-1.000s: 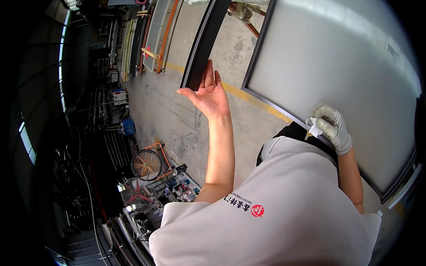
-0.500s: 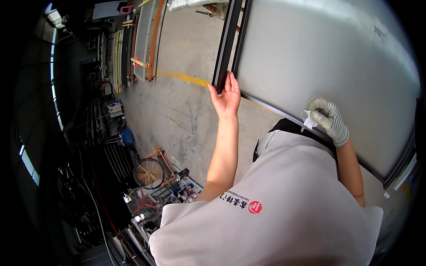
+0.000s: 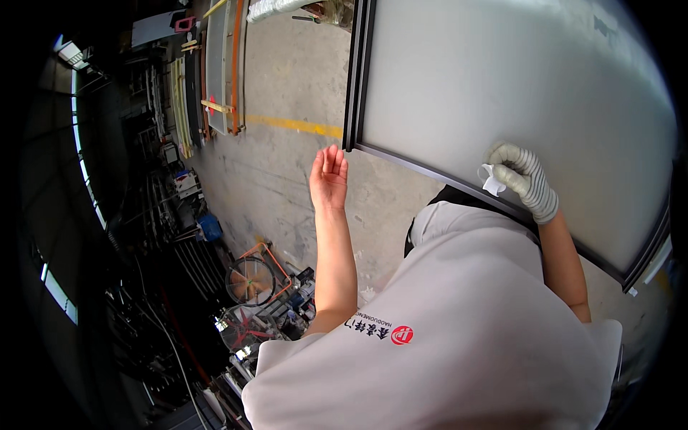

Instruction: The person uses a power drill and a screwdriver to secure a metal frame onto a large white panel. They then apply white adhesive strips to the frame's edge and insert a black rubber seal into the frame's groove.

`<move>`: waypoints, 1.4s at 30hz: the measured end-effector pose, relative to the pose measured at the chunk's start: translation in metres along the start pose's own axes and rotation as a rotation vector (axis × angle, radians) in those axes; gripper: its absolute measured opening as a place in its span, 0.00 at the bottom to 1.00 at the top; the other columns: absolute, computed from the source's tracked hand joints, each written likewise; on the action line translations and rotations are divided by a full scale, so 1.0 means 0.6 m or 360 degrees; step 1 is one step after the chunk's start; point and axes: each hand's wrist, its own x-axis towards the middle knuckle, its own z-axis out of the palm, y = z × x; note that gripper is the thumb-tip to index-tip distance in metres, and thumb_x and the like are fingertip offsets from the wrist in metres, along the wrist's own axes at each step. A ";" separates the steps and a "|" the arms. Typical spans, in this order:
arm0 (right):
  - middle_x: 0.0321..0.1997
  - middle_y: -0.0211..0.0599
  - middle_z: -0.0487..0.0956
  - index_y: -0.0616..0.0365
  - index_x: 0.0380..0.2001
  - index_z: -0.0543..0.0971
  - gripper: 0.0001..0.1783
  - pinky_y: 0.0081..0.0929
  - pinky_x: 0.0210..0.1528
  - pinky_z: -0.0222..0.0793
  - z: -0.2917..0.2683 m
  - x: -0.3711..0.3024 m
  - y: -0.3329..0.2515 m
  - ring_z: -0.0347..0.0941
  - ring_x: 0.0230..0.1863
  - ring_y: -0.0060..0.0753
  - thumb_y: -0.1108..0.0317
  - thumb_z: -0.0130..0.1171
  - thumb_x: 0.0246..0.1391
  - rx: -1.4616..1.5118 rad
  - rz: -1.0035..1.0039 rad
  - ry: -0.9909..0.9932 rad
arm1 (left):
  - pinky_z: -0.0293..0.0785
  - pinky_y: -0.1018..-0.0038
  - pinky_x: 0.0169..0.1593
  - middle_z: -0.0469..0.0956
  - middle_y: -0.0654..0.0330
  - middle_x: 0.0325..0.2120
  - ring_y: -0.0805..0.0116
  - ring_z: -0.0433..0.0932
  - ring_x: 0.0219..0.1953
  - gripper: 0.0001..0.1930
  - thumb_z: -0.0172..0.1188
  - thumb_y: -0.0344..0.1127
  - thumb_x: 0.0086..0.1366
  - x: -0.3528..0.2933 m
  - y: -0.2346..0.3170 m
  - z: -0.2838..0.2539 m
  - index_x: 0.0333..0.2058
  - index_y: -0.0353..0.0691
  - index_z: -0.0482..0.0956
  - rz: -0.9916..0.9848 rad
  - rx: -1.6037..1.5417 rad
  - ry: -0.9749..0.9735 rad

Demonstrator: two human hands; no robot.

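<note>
My bare left hand [image 3: 330, 180] is raised palm up, its fingers stretched out and slightly curled with nothing in them. It hovers just below and left of the lower corner of a dark frame bar [image 3: 356, 86], apart from it. That bar runs along the left side of a large frosted glass panel [image 3: 459, 79] with dark edging. My right hand [image 3: 527, 179], in a pale striped work glove, pinches a crumpled white scrap [image 3: 492, 180] over the panel's near edge. Whether the scrap is paper or film I cannot tell.
Framed panels and strips [image 3: 222, 86] lean at the back left. A yellow line [image 3: 294, 125] crosses the concrete floor [image 3: 279, 186]. Round fans [image 3: 250, 280] and clutter stand at lower left. A bundle wrapped in clear film [image 3: 276, 8] lies at the far side.
The dark bar, which stood apart from the panel at a slant, now sits against its left side. My left hand has let go of it and dropped back left. My right hand still holds the scrap.
</note>
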 end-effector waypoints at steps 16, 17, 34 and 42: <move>0.32 0.31 0.77 0.57 0.29 0.78 0.09 0.20 0.36 0.67 -0.033 0.016 0.016 0.71 0.33 0.21 0.63 0.59 0.54 0.0549 0.0065 0.0136 | 0.72 0.74 0.44 0.79 0.58 0.27 0.70 0.77 0.32 0.22 0.73 0.45 0.48 0.160 0.042 -0.015 0.33 0.32 0.80 0.0007 0.1503 -0.0522; 0.33 0.31 0.77 0.57 0.30 0.78 0.08 0.20 0.36 0.67 -0.031 0.016 0.009 0.71 0.34 0.21 0.63 0.59 0.53 0.0589 0.0089 0.0165 | 0.72 0.74 0.44 0.79 0.58 0.27 0.70 0.77 0.33 0.21 0.73 0.45 0.48 0.172 0.049 -0.020 0.32 0.32 0.80 -0.0019 0.1498 -0.0578; 0.36 0.35 0.77 0.56 0.36 0.80 0.08 0.18 0.36 0.71 -0.037 0.018 0.017 0.73 0.35 0.22 0.67 0.59 0.53 0.0893 0.0119 0.0217 | 0.72 0.67 0.43 0.78 0.57 0.33 0.58 0.75 0.38 0.20 0.68 0.34 0.51 0.140 0.000 -0.013 0.42 0.35 0.76 0.1504 0.2659 -0.0319; 0.38 0.41 0.76 0.55 0.40 0.80 0.11 0.23 0.43 0.74 -0.048 0.018 0.030 0.76 0.42 0.35 0.67 0.58 0.53 0.0887 0.0173 0.0154 | 0.68 0.67 0.32 0.69 0.58 0.21 0.61 0.67 0.25 0.19 0.69 0.40 0.54 0.135 -0.092 0.007 0.21 0.33 0.69 0.1586 0.1993 0.0573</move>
